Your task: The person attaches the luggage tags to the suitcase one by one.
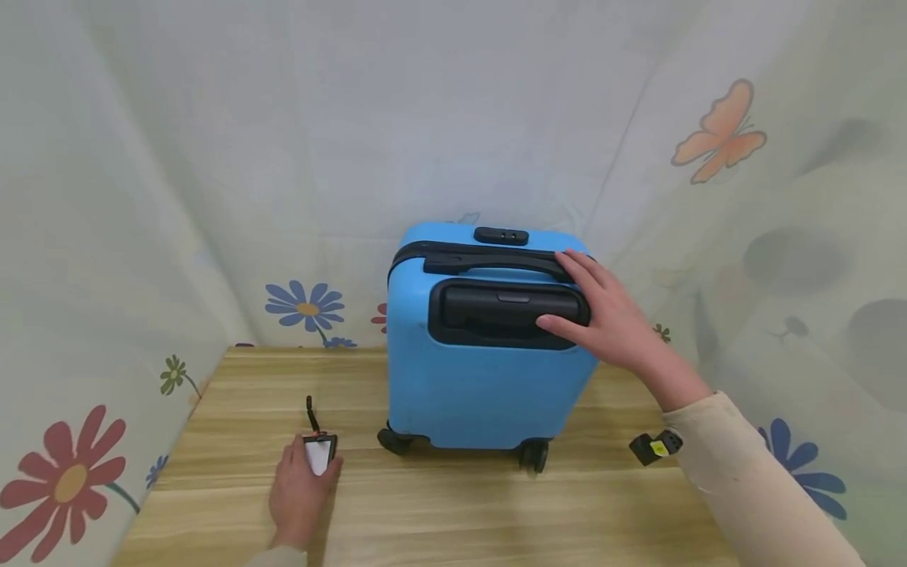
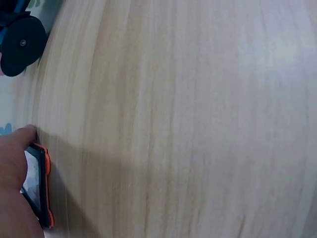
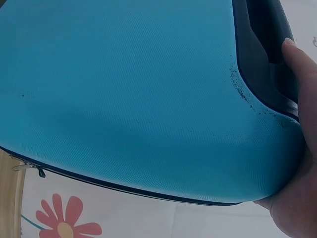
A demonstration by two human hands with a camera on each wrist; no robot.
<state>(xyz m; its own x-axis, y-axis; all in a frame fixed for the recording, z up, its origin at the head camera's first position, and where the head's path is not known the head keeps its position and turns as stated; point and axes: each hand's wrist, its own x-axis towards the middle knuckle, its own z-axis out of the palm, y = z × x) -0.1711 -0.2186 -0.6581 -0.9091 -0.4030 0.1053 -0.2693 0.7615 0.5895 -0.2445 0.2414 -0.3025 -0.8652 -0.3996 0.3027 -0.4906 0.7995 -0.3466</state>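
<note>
A small blue suitcase [image 1: 482,394] stands upright on its black wheels, its front toward me. My right hand [image 1: 602,311] rests on its upper right corner. The fingers lie across the top beside the black carry handle [image 1: 496,261], and the thumb touches the black recessed panel [image 1: 496,309]. In the right wrist view the thumb [image 3: 299,59] is at the edge of that recess. To the left of the suitcase, my left hand [image 1: 301,488] holds a luggage tag [image 1: 319,454] by its sides, low at the tabletop. The tag has a white insert, a dark frame, an orange edge [image 2: 48,186] and a short black strap [image 1: 312,413].
The suitcase stands on a wood-grain table [image 1: 453,512]. A pale curtain [image 1: 212,157] printed with flowers and a butterfly hangs behind and at both sides. A combination lock [image 1: 501,235] is set in the suitcase top. A small black device [image 1: 655,447] is worn at my right sleeve.
</note>
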